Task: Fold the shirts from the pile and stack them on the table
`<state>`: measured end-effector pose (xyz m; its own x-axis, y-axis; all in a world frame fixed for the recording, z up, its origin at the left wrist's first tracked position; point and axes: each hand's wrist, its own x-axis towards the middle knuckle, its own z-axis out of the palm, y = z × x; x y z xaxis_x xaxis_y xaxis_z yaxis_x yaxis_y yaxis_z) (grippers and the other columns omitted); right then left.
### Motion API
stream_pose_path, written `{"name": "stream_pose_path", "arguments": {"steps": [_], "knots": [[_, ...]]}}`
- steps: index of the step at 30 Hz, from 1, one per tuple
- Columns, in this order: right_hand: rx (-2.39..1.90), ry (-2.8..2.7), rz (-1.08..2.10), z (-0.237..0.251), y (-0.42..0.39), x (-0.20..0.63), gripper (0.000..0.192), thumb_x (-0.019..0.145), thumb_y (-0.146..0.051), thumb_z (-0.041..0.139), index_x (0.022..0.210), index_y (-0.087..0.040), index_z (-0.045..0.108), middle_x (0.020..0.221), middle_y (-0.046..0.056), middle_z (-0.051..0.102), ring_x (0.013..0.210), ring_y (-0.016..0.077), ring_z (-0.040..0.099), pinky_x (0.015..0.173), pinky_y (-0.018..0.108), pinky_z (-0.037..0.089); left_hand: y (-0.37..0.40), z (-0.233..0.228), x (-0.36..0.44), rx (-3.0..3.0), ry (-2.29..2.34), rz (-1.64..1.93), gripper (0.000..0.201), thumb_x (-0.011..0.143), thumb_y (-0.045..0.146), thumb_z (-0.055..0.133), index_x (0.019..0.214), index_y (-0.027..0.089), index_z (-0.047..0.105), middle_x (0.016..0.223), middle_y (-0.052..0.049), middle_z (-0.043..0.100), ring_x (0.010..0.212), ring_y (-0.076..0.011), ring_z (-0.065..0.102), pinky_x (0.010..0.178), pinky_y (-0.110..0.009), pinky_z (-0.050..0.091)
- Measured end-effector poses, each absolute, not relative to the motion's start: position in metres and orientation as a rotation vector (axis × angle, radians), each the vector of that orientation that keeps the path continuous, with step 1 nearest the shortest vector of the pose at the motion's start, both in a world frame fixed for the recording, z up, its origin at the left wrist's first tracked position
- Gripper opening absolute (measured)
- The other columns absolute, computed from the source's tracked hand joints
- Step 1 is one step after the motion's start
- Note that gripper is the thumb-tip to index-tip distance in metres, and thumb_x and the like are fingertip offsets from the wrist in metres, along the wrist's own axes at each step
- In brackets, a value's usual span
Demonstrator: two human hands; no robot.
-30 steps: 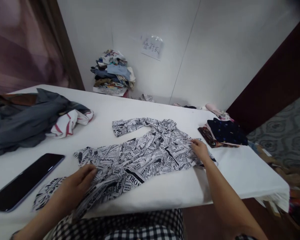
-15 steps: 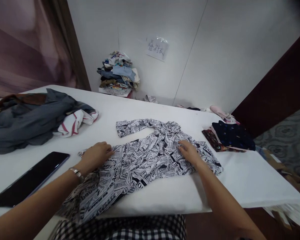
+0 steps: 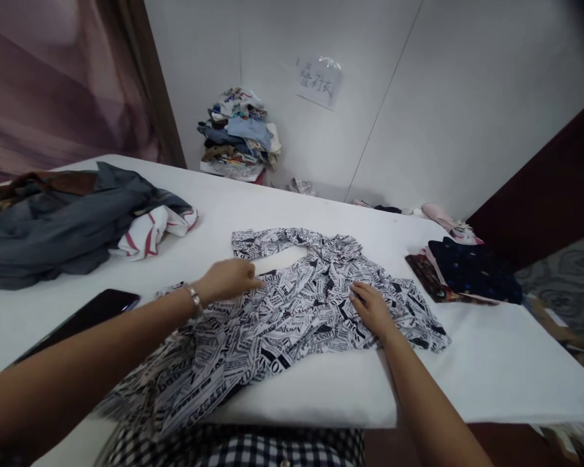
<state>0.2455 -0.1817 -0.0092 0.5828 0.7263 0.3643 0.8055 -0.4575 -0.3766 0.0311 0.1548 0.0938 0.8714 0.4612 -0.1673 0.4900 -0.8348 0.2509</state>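
Observation:
A short-sleeved shirt with a black-and-white newspaper print lies spread on the white table, its collar at the far side. One sleeve stretches out to the far left, and the lower part hangs over the near edge. My left hand, a bracelet at its wrist, is over the shirt's left side just below that sleeve. Its fingers are bent, the thumb stands apart from them, and no cloth shows in its grasp. My right hand rests on the shirt's front with the fingers loosely spread.
A phone lies at the left, partly behind my left forearm. Beyond it is a heap of grey clothing with a white-and-red striped cloth. Folded garments sit at the right; a tall clothes pile stands at the back.
My left hand has moved right and away from me across the shirt, toward the far-left sleeve. My right hand stays at nearly the same place on the shirt. The view has shifted slightly.

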Motion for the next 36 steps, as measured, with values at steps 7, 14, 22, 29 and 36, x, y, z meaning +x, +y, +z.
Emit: {"name": "stream_pose_path", "arguments": {"steps": [7, 14, 22, 29, 36], "knots": [[-2.26, -1.189, -0.154, -0.009, -0.184, 0.247, 0.033, 0.088, -0.038, 0.05, 0.108, -0.021, 0.069, 0.121, 0.011, 0.064, 0.114, 0.026, 0.057, 0.101, 0.047, 0.042, 0.155, 0.075, 0.029, 2.716, 0.65, -0.241, 0.02, 0.075, 0.039, 0.054, 0.064, 0.022, 0.057, 0.071, -0.005, 0.065, 0.068, -0.0208, 0.057, 0.059, -0.03, 0.036], [-2.245, -1.18, -0.114, -0.008, -0.185, 0.247, 0.033, 0.089, -0.038, 0.05, 0.11, -0.022, 0.069, 0.122, 0.01, 0.063, 0.114, 0.0257, 0.056, 0.102, 0.047, 0.041, 0.211, 0.125, 0.077, 2.951, 0.855, -0.149, 0.024, 0.078, 0.038, 0.049, 0.076, 0.021, 0.065, 0.089, -0.011, 0.069, 0.084, -0.0271, 0.062, 0.067, -0.032, 0.041], [-2.185, -1.151, -0.131, -0.009, -0.187, 0.245, 0.034, 0.088, -0.039, 0.051, 0.112, -0.02, 0.068, 0.123, 0.012, 0.062, 0.116, 0.0256, 0.055, 0.103, 0.046, 0.042, 0.217, 0.085, 0.112, 2.951, 0.905, -0.163, 0.033, 0.081, 0.035, 0.045, 0.09, 0.015, 0.069, 0.106, -0.018, 0.069, 0.096, -0.0291, 0.063, 0.075, -0.033, 0.044], [-2.162, -1.138, -0.127, -0.006, -0.187, 0.246, 0.033, 0.088, -0.039, 0.052, 0.11, -0.02, 0.068, 0.119, 0.012, 0.065, 0.112, 0.0258, 0.058, 0.101, 0.047, 0.044, 0.164, 0.083, 0.092, 2.947, 0.682, -0.098, 0.049, 0.076, 0.064, 0.046, 0.09, 0.02, 0.064, 0.098, -0.01, 0.069, 0.086, -0.0246, 0.063, 0.07, -0.031, 0.046], [-2.188, -1.152, -0.128, -0.007, -0.188, 0.245, 0.032, 0.088, -0.037, 0.052, 0.11, -0.02, 0.067, 0.119, 0.011, 0.064, 0.113, 0.0254, 0.057, 0.102, 0.046, 0.043, 0.183, 0.105, 0.095, 3.005, 0.771, -0.136, 0.026, 0.082, 0.032, 0.045, 0.084, 0.018, 0.066, 0.093, -0.01, 0.07, 0.083, -0.0222, 0.063, 0.066, -0.029, 0.044]]}}
